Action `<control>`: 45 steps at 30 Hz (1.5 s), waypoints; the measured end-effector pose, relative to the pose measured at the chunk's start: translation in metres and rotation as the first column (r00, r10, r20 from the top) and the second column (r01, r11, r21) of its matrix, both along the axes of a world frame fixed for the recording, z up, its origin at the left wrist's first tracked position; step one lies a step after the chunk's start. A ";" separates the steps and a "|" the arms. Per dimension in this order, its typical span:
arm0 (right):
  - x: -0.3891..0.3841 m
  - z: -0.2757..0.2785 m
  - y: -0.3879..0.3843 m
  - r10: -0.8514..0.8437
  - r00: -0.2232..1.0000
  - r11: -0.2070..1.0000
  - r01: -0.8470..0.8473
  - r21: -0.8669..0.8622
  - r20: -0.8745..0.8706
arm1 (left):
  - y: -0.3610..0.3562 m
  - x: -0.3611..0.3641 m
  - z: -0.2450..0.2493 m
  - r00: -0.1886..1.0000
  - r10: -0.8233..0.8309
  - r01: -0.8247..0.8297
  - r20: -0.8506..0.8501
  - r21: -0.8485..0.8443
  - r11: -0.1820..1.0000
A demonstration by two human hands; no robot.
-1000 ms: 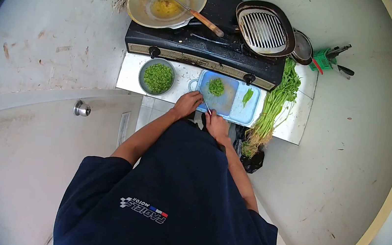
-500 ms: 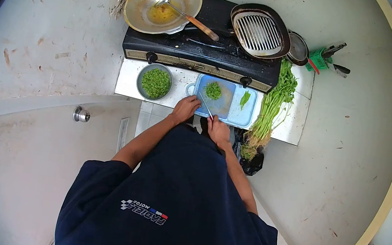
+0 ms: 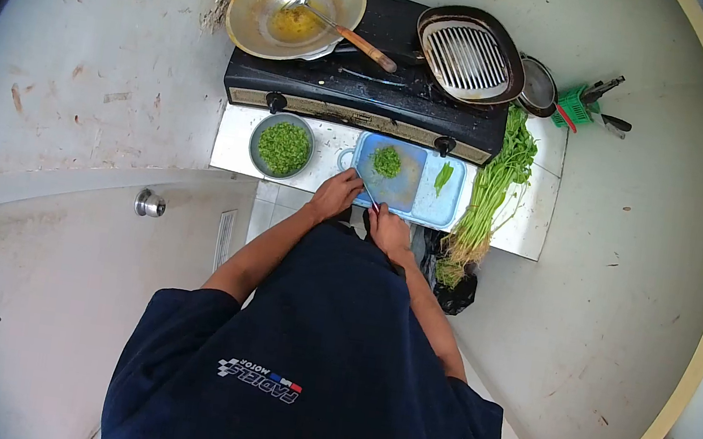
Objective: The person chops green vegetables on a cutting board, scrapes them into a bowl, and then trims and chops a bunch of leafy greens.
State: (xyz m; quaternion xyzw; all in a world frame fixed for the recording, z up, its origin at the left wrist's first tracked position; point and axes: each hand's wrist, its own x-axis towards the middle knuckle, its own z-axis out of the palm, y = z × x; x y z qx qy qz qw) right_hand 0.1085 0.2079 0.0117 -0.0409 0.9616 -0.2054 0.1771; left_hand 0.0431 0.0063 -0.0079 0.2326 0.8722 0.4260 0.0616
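My right hand (image 3: 389,232) is closed round the handle of a knife (image 3: 367,190), whose blade slants up and left over the blue cutting board (image 3: 400,206). Close beside the blade, at the board's front left corner, my left hand (image 3: 337,194) has its fingers bent together; whatever they hold is hidden. A small heap of chopped greens (image 3: 387,161) lies on the board beyond the blade. To its right is a loose green leaf (image 3: 443,178).
Left of the board stands a bowl of chopped greens (image 3: 283,148). A bunch of leafy stalks with roots (image 3: 488,193) lies to the right. Behind is a black stove (image 3: 359,92) bearing a wok (image 3: 251,6) with a ladle (image 3: 365,47) and a grill pan (image 3: 511,50).
The knife and both hands have shifted only slightly at the board's front edge. The whole view has moved a little.
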 end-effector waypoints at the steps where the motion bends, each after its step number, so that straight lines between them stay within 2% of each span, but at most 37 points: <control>1: 0.000 0.000 0.000 -0.001 1.000 1.000 0.000 0.007 0.003 | -0.001 0.000 0.001 1.000 -0.010 0.010 -0.004 0.017 1.000; 5: -0.005 -0.001 -0.003 -0.008 1.000 1.000 0.008 0.015 0.004 | -0.004 0.003 -0.002 1.000 -0.013 0.014 -0.025 0.037 0.999; 11: -0.006 -0.004 -0.001 -0.008 1.000 1.000 0.008 -0.013 -0.019 | -0.004 0.004 -0.002 0.996 0.036 -0.036 0.082 -0.002 0.999; 13: 0.000 -0.002 0.005 -0.023 0.999 1.000 0.023 -0.013 -0.028 | -0.005 0.003 -0.002 0.995 0.044 -0.047 0.088 0.037 0.998; 17: 0.003 0.001 0.009 -0.023 0.999 1.000 0.022 0.003 0.035 | -0.003 0.001 -0.003 0.992 0.060 -0.067 0.109 0.059 0.996; 23: 0.000 0.001 0.004 -0.031 0.999 0.999 0.031 -0.036 0.026 | -0.006 0.000 -0.001 0.990 0.034 -0.035 0.136 0.006 0.999; 26: -0.001 0.000 0.003 -0.009 1.000 0.998 0.010 -0.056 0.027 | -0.007 0.001 -0.012 0.999 0.019 -0.020 0.050 0.027 0.999; 31: -0.010 -0.001 -0.006 -0.007 1.000 0.998 0.006 -0.069 -0.018 | -0.006 0.002 -0.001 0.998 0.023 -0.024 0.053 0.021 0.999; 45: 0.003 -0.001 0.009 -0.010 1.000 1.000 0.010 -0.011 0.024 | -0.005 0.002 0.001 0.999 0.031 -0.031 0.035 -0.019 0.999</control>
